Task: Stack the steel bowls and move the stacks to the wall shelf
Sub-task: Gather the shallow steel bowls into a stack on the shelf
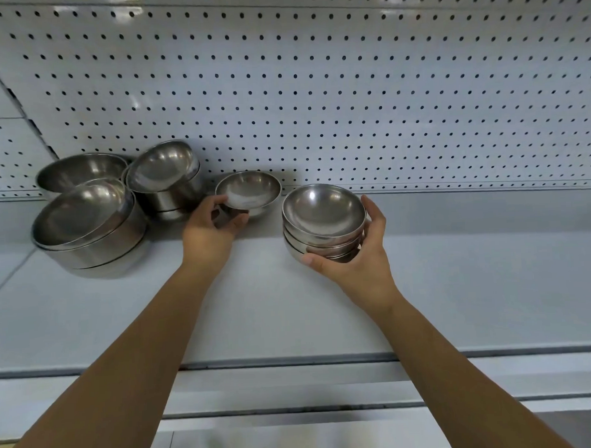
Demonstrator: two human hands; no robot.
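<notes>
So the left hand [208, 229] is pinching the near rim of a single small bowl [248, 189] back by the pegboard [315, 87]. The right hand [365, 258] is wrapped round a short stack of small bowls [322, 219] out on the wall shelf [291, 308].

Looks to me like the loose one is meant to go on that stack. I'd lift it clear, hold it level over the top bowl and let it nest, with the right hand steadying the stack.

The bigger stacks [87, 229] [165, 182] on the left sit tilted and close by, so watch that elbow.

Can't tell if the small stack is resting on the shelf or lifted, and the fingers hide its lower rims, so no exact count.
</notes>
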